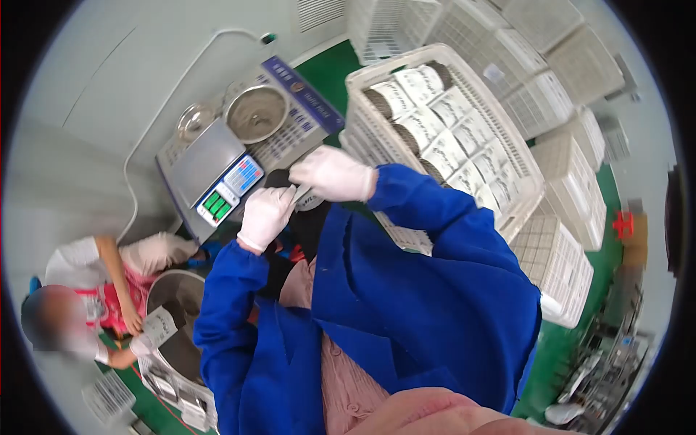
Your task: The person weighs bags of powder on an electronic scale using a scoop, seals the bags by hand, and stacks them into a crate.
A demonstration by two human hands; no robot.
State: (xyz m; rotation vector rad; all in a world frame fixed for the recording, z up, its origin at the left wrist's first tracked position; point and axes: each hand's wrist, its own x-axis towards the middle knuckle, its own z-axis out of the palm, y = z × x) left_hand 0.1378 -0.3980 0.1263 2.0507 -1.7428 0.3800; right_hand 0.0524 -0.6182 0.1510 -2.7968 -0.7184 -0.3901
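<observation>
Both of my hands wear white gloves and meet over my lap, beside the table with the scale. My left hand [267, 215] is closed on the near edge of a small packet [309, 202] with a white label and dark contents. On the packet's other side, my right hand [332, 174] pinches its upper edge. Just left of my hands, a digital scale [210, 164] with green displays has a bare metal plate. Behind it a steel bowl [257, 114] and a smaller metal dish [196, 122] rest on the table.
A white crate [533, 177] of labelled packets [442, 152] stands at the right. Stacked white baskets [573, 188] lie beyond it. At lower left, another person [87, 304] holds a packet [159, 325] over a large round metal tub [163, 286].
</observation>
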